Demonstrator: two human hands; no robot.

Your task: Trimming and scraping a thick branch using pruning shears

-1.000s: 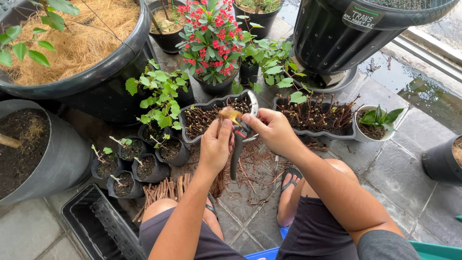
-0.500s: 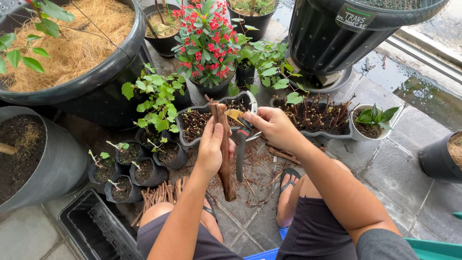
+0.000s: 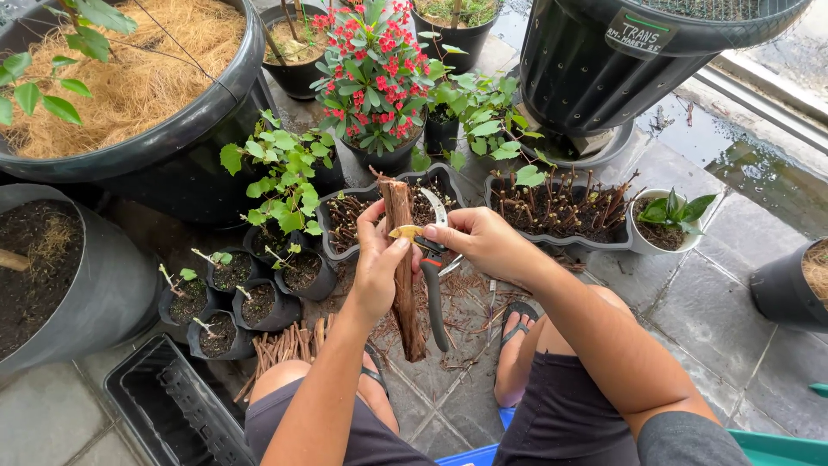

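Note:
My left hand (image 3: 379, 263) grips a thick brown woody cutting (image 3: 402, 285), held upright in front of me with its cut top near a grey tray of stick cuttings (image 3: 332, 226). My right hand (image 3: 483, 243) holds pruning shears (image 3: 433, 259) with dark handles hanging down and the curved blade up beside the cutting's top. A pale yellow sliver of bark (image 3: 405, 232) sits between my left thumb and the blade. Both hands are close together above the paved floor.
Small black pots with seedlings (image 3: 233, 298) stand at the left, a bundle of cut sticks (image 3: 289, 345) by my left knee. A second cutting tray (image 3: 565, 211), a white pot (image 3: 673, 226), a red-flowered plant (image 3: 375, 69) and large black tubs (image 3: 147, 147) ring the spot. Bark chips litter the floor.
The cutting has been turned from end-on to upright in my left hand. The shears have shifted left, blade now against the cutting's top, with a sliver peeled away.

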